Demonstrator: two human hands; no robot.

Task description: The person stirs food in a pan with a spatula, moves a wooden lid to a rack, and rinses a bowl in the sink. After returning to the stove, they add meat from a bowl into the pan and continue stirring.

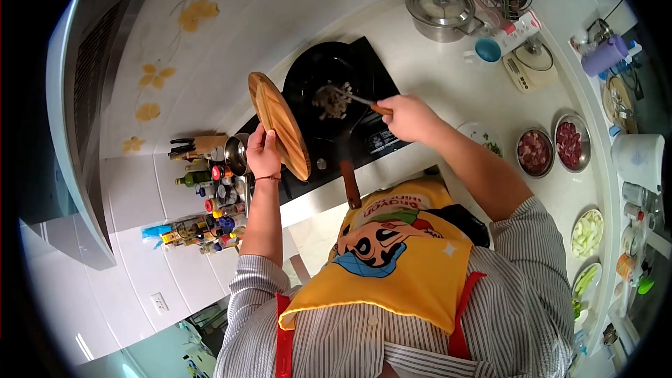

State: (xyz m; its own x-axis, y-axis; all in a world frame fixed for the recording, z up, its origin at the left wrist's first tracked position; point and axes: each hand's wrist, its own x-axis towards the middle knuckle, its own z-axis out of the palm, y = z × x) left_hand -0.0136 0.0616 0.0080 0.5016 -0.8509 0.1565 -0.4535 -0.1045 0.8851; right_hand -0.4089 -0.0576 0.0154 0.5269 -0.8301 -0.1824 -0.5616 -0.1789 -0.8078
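In the head view, my left hand (pixel 264 155) is closed on a round wooden lid (pixel 290 136), which it holds tilted on edge at the wok's left side. My right hand (pixel 409 117) grips the wooden handle of a metal spatula (pixel 362 101). The spatula's head reaches into the black wok (pixel 308 73), among small pale-brown food pieces (pixel 334 105) whose kind I cannot make out. A wooden wok handle (pixel 351 185) points toward my body. Under the wok is a black cooktop (pixel 381 73).
A lidded steel pot (pixel 439 14) stands at the back. On the right are a kitchen scale (pixel 519 73), two bowls of raw meat (pixel 535 152), a plate of chopped greens (pixel 483 136) and a dish of pale-green pieces (pixel 586 233). Several bottles (pixel 203 227) crowd the left side.
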